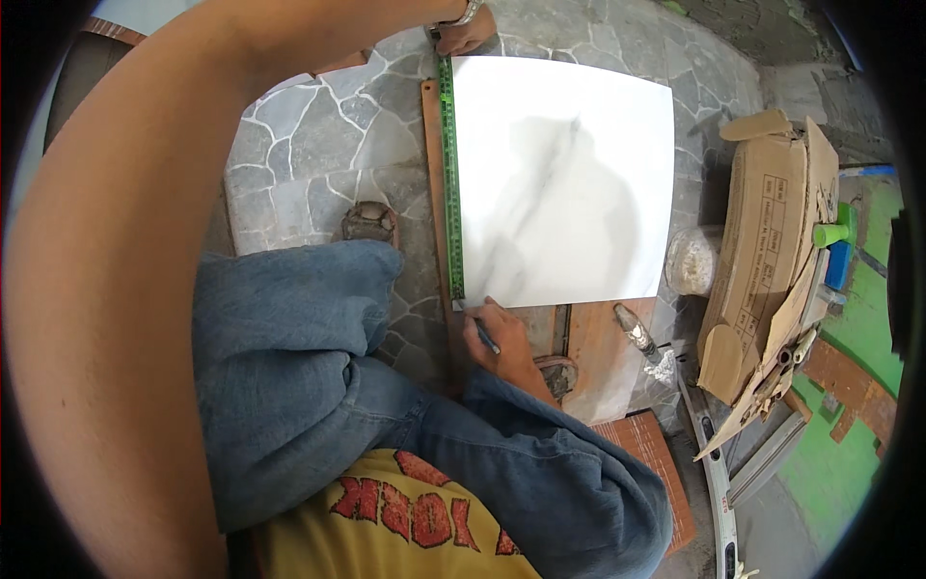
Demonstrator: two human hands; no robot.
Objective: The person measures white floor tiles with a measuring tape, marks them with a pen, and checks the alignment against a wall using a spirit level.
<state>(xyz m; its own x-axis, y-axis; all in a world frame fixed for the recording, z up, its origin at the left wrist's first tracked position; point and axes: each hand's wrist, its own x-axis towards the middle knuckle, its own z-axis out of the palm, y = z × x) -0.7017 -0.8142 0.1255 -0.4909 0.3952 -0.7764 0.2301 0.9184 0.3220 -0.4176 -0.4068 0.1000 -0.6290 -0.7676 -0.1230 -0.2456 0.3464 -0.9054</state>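
Grey, white-lined stone paving (304, 125) spread around a squarish white tile (564, 183) at upper centre, smooth and faintly streaked grey. A straight green ruler (450, 183) lined its left edge. Below, the right hand (506, 340) clasped a slim pen (487, 336); up top, I couldn't tell whether the left hand (468, 36) gripped.

Sheet (598, 261) on a board (431, 145), with ruler (449, 174) along the left edge. To the right, tub (693, 261) between sheet and carton (748, 251). On the near side of the carton, spirit level (716, 478).
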